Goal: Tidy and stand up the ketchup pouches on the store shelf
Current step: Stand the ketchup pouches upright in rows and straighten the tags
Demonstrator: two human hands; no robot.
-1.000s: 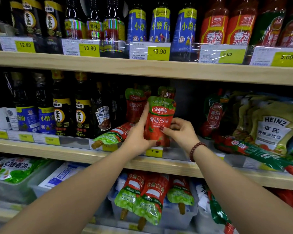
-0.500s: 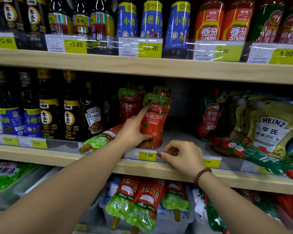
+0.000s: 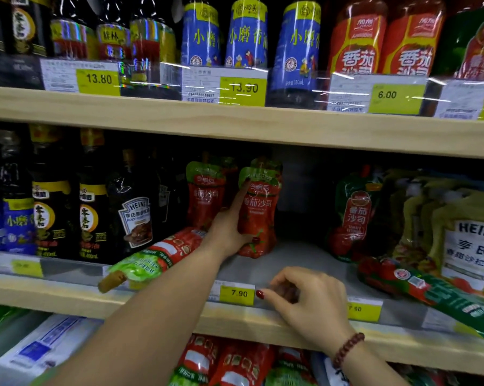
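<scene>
The person's left hand [image 3: 229, 232] grips a red ketchup pouch [image 3: 258, 213] that stands upright toward the back of the middle shelf [image 3: 263, 324]. The thumb presses on its lower front, and the index finger stretches up along its left edge toward the green top. The right hand [image 3: 304, 299] rests at the shelf's front lip beside the 7.90 price tag [image 3: 237, 294], its fingers loosely curled and holding nothing. Just left of the held pouch stands a second pouch [image 3: 206, 196] of the same kind, and another seems to stand right behind the held one, though little of it shows. A fallen pouch [image 3: 157, 260] lies flat just left of the left forearm with its spout cap poking over the shelf edge. A long pouch [image 3: 430, 291] lies on its side to the right, so the tidying looks only partly done. The pouches look like glossy film filled with paste: probably soft, a little slippery, weighty low down, and apt to slump or topple if the bottom gusset is not set flat. The surest hold is likely around the filled lower body, as the left hand has it, not at the floppy top. The lying ones would best be lifted at mid-body rather than dragged by the spout.
</scene>
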